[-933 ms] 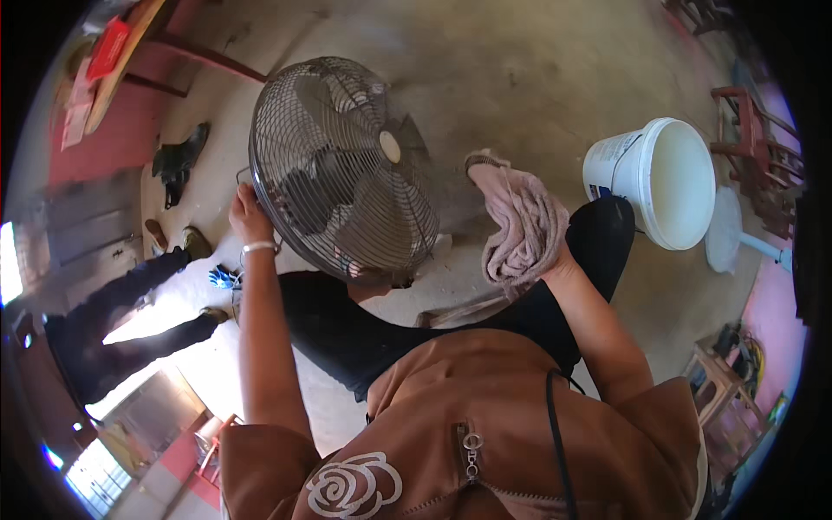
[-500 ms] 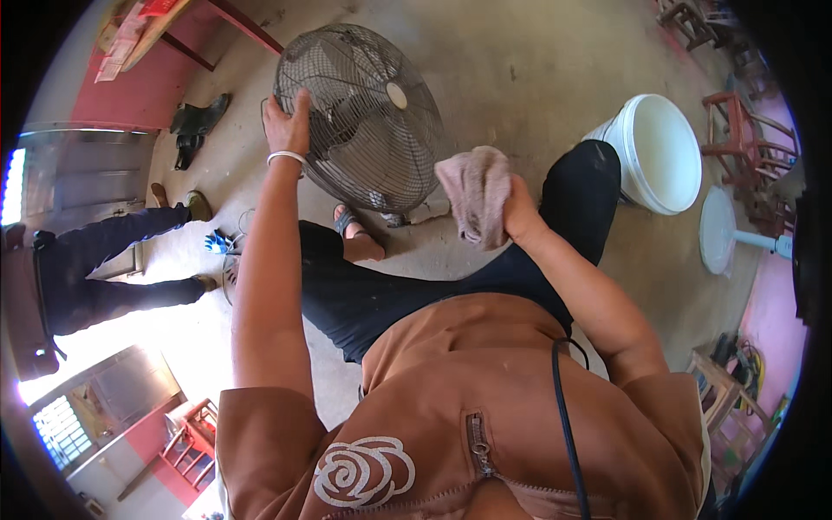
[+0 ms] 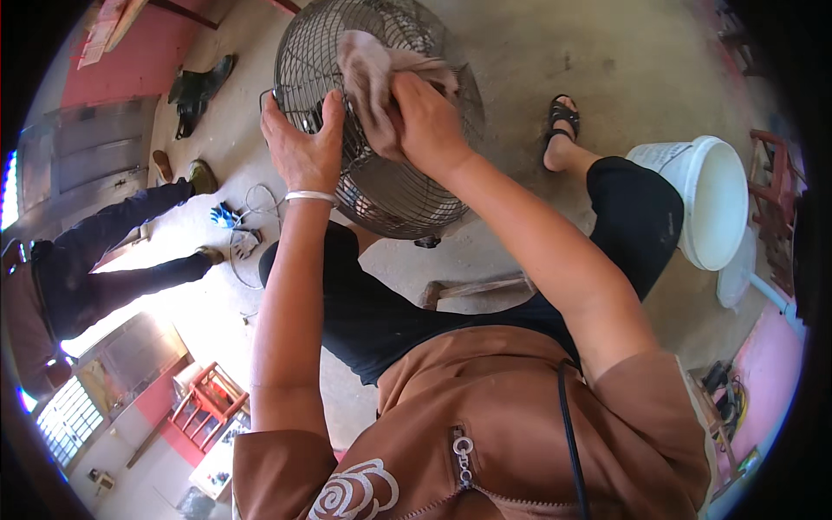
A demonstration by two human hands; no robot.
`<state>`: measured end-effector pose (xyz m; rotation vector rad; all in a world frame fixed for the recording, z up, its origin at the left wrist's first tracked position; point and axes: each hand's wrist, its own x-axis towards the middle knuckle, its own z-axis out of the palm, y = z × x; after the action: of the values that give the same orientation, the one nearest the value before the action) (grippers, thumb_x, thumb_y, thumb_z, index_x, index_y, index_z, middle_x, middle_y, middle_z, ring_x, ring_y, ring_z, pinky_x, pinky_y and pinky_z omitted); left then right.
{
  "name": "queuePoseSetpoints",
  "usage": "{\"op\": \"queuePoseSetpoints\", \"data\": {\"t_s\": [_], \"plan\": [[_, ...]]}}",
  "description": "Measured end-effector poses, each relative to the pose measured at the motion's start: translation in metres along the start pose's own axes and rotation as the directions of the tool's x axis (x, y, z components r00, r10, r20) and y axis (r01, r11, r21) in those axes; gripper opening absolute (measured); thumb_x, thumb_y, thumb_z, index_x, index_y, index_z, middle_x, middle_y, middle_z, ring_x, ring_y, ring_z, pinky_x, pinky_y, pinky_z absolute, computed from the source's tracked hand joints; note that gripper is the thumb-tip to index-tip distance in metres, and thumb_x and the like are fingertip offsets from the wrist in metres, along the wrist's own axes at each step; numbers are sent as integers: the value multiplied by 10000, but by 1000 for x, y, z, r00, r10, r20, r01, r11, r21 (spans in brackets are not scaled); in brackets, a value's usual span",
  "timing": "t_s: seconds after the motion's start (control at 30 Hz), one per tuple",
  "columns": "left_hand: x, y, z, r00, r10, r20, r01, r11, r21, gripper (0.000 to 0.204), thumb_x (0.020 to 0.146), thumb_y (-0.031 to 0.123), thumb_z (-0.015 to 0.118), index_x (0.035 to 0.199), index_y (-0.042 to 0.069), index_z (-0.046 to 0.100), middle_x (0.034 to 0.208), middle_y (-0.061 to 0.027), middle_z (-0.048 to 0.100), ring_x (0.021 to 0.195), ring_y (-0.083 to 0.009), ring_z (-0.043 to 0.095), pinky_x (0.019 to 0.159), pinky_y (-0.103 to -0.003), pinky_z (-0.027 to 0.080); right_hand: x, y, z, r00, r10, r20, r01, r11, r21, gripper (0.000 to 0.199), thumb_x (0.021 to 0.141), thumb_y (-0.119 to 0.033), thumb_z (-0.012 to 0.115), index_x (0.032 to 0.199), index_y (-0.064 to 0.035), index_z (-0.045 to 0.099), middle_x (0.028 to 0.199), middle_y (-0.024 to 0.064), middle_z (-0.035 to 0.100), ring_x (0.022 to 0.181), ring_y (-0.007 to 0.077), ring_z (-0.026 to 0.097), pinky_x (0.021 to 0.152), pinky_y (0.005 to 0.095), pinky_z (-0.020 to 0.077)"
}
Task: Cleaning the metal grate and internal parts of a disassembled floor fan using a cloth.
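A round wire-grille fan stands on the concrete floor at about 12 o'clock from the seated person, tilted so that its grille faces up toward the person's chest, which puts the whole face within arm's reach. The right hand is clenched around a bunched pinkish cloth and presses it flat against the upper middle of the grille; the wad fills the palm, so pressure spreads over several wires at once. The left hand, with a pale bangle at the wrist, grasps the grille rim at its 9 o'clock edge, fingers curled over the outer ring, apparently to steady the fan against the push of the cloth. The person's knees, in dark trousers, flank the fan base, and a sandalled foot rests on the floor at 2 o'clock from the fan. A white plastic bucket stands at 3 o'clock, near the right knee, close enough for the cloth hand to reach. At 9 o'clock from the fan a loose cable and a blue glove lie on the floor, and beyond them stretch the dark-trousered legs of another person. A pair of dark boots lies at 10 o'clock.
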<state>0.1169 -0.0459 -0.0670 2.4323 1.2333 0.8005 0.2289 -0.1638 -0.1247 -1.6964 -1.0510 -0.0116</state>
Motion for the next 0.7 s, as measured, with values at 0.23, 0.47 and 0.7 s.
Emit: {"op": "queuePoseSetpoints", "data": {"t_s": [0.23,0.47,0.7], "plan": [[2,0,-1,1000,-6,-7,6,1000,-1,948,757,538,718,1340,-121,364,1297,-309,455,1224,-430,454,1049,-440,361,-85,5,-43,962,41,270,-19,996,-83,234,771,-89,630,992,-33,574,971,123,585,897,344,595,784,432,490],[8,-2,3,999,20,-25,-19,999,32,947,759,568,696,1335,-112,375,1288,-319,470,1211,-446,464,1027,-448,381,9,-3,-13,990,39,134,-24,994,-109,281,799,-139,619,1054,-41,556,983,166,624,899,342,643,763,425,521],[0,-10,4,999,8,-32,-5,997,77,960,751,588,692,1346,-97,377,1303,-301,467,1206,-436,474,1023,-448,384,-95,8,-40,919,176,353,-102,971,-218,247,855,-163,551,1083,-67,544,969,181,623,845,357,653,701,460,529]]}}
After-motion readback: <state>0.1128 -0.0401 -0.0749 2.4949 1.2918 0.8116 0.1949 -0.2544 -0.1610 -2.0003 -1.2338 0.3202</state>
